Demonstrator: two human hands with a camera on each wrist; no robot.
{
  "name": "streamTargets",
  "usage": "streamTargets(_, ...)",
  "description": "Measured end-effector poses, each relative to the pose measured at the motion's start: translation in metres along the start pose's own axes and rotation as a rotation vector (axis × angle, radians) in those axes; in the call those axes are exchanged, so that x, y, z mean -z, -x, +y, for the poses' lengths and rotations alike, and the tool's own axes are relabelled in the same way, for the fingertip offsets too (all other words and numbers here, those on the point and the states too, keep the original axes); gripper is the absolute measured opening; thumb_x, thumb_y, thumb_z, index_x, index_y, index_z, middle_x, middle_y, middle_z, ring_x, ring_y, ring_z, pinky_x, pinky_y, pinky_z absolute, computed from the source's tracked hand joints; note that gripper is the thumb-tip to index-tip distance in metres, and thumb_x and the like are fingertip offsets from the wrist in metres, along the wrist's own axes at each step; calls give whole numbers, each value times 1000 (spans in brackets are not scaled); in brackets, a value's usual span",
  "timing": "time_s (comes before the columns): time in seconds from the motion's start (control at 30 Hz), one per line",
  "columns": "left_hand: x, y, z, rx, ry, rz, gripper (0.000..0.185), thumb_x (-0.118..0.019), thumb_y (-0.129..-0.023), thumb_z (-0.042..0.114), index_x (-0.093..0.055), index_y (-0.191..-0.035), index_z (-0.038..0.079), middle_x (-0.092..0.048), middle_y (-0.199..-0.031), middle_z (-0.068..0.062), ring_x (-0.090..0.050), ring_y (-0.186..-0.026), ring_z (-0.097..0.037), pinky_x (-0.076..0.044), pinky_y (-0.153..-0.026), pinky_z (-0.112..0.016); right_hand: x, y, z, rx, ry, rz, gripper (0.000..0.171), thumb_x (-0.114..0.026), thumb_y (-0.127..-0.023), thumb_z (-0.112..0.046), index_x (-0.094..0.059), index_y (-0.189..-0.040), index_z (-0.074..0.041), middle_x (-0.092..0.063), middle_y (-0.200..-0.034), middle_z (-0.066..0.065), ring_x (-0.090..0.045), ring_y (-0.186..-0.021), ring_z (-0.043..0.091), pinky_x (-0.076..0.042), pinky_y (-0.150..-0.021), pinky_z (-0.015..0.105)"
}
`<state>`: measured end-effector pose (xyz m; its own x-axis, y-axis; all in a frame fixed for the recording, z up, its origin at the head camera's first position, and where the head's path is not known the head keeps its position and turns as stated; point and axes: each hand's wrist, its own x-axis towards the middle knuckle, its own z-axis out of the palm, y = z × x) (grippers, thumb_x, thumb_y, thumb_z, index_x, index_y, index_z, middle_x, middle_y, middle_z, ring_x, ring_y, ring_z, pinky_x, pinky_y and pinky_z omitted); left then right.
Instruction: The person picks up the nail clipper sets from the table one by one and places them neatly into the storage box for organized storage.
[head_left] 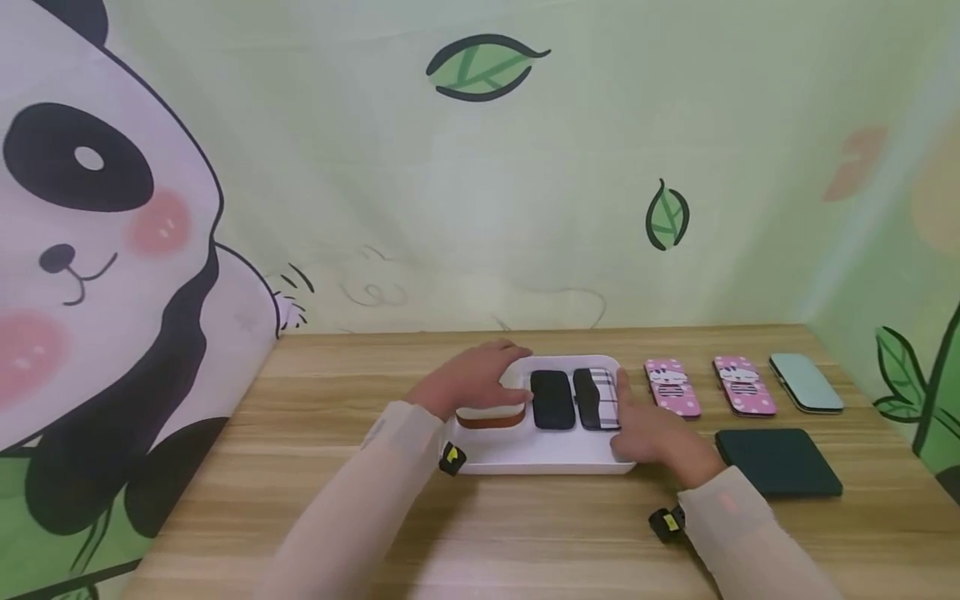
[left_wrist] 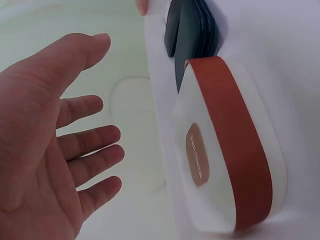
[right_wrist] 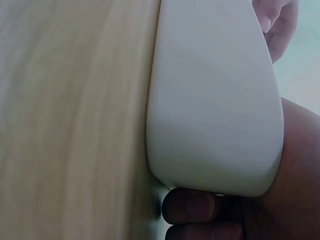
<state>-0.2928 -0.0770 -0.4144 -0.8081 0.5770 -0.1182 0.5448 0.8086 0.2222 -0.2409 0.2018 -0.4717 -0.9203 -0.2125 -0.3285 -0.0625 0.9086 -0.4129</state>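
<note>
A white tray (head_left: 547, 458) lies on the table. My right hand (head_left: 652, 429) grips its right wall, thumb over the rim and fingertips (right_wrist: 190, 206) curled against the outside in the right wrist view. My left hand (head_left: 480, 379) hovers over the tray's far left part, fingers spread and holding nothing in the left wrist view. Below it sits a white case with a brown band (left_wrist: 232, 140), partly hidden by the hand in the head view. To its right in the tray are a flat black case (head_left: 552, 402) and a black-and-plaid case (head_left: 596, 400), beside my right hand.
Right of the tray are a pink cat-print case (head_left: 672, 388), a second pink cat-print case (head_left: 744, 386) and a pale mint case (head_left: 806, 383). Nearer lies a dark green flat case (head_left: 780, 462), close to my right wrist. A printed cloth wall (head_left: 480, 208) stands behind the table.
</note>
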Motion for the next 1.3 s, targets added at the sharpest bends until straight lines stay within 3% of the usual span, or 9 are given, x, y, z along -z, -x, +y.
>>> streamTargets(0.33, 13, 36, -10, -44, 134, 135, 79, -65, -89, 58, -38, -155, 24, -37, -159, -1, -36, -145, -22, -33, -116, -43, 1, 3, -2, 18, -12, 7, 103, -57, -88, -17, 17, -157, -2, -51, -62, 5, -42, -47, 16, -33, -45, 28)
streamTargets(0.6, 20, 62, -2, -57, 222, 276, 80, -67, -88, 58, -37, -155, 28, -38, -158, 4, -37, -145, -20, -35, -115, -45, 2, 1, -1, 22, -11, 17, 103, -57, -88, -19, 18, -156, -2, -53, -64, 5, -43, -47, 16, -33, -45, 28)
streamTargets(0.77, 23, 80, 7, -137, 276, 371, 80, -65, -90, 56, -34, -157, 25, -36, -159, 5, -35, -146, -20, -33, -116, -46, 2, 1, -2, 19, -24, 1, 102, -56, -89, -18, 20, -156, -2, -53, -65, 6, -42, -48, 16, -34, -46, 29)
streamTargets(1.03, 32, 103, 25, -238, 284, 500, 91, -68, -88, 54, -19, -161, 29, -22, -165, 8, -26, -150, -20, -32, -115, -53, 0, 2, -3, 20, -11, 8, 102, -57, -89, -19, 18, -157, -3, -52, -64, 5, -43, -48, 16, -34, -46, 28)
streamTargets(1.23, 39, 115, 34, -372, 296, 601, 89, -68, -89, 53, -26, -160, 19, -29, -163, -2, -30, -149, -23, -33, -115, -51, 4, 3, -3, 7, -25, -15, 102, -56, -89, -20, 19, -157, -4, -53, -64, 6, -41, -47, 15, -34, -46, 28)
streamTargets(1.3, 40, 116, 35, -413, 302, 634, 88, -63, -91, 58, -29, -159, 15, -32, -162, -6, -32, -148, -24, -33, -116, -49, 6, 4, -1, 11, -33, -27, 101, -55, -91, -20, 18, -157, -3, -59, -73, 8, -42, -48, 16, -35, -47, 29)
